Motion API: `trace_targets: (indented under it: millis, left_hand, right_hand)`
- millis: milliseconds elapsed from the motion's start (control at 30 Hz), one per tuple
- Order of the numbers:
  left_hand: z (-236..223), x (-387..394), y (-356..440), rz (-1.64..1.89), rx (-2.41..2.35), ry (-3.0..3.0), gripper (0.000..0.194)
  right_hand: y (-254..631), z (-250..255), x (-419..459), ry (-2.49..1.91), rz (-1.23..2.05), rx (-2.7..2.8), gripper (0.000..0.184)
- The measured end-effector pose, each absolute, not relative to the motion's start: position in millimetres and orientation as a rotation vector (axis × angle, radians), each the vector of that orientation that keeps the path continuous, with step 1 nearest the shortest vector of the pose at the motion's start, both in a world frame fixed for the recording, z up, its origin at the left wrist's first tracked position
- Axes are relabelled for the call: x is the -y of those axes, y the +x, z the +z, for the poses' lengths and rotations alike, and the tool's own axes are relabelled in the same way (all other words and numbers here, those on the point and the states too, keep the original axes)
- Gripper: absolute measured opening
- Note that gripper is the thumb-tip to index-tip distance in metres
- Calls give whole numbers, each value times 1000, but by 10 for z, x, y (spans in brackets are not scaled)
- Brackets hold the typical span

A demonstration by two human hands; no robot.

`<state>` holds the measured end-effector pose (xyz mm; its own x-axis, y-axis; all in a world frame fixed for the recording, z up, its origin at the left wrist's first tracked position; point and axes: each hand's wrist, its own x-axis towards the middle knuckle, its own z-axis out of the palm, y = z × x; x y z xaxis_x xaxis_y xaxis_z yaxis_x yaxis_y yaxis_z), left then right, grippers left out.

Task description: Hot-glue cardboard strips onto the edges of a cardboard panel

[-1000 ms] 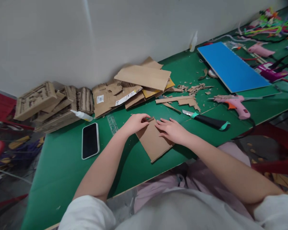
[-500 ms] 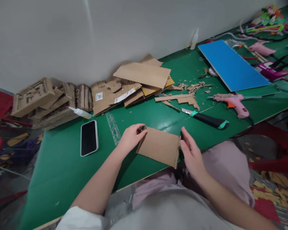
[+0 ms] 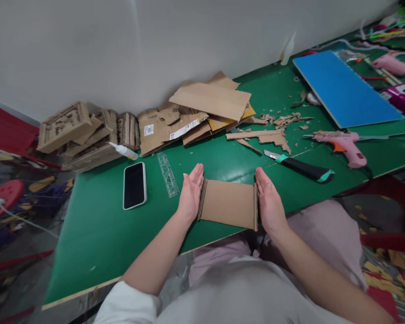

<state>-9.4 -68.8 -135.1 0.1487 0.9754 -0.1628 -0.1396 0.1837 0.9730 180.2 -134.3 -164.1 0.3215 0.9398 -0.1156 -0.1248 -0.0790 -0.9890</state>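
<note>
A rectangular cardboard piece (image 3: 228,203) with a raised strip along its left and right edges lies at the front edge of the green table. Flat along its left strip is my left hand (image 3: 191,193), fingers stretched out and pointing away from me. My right hand (image 3: 270,200) stands likewise along the right strip, its fingers straight. The two palms face each other with the cardboard between them; neither hand has its fingers wrapped around it.
Left of my hands lie a clear stencil ruler (image 3: 168,174) and a phone (image 3: 135,185). A utility knife (image 3: 300,167) with its blade out and a pink glue gun (image 3: 349,146) lie to the right. Cardboard sheets (image 3: 211,100), a glue bottle (image 3: 123,150) and a blue board (image 3: 347,87) sit behind.
My left hand has gone from pinching the cardboard's upper left corner to lying flat along its left side. The right hand has moved flat against the right side. The view has shifted slightly left.
</note>
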Motion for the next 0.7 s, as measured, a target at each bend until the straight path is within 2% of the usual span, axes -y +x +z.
trace_targets:
  millis: [367,700]
  left_hand:
    - [-1336,714,-59,1004,-1068,1083,71]
    - [-1335,597,80,1057,-1076,1049,65]
  right_hand:
    - [1770,-1601,1293,-1371,1047,898,57]
    - [1952,-1609,997,-1299,1104,838,62]
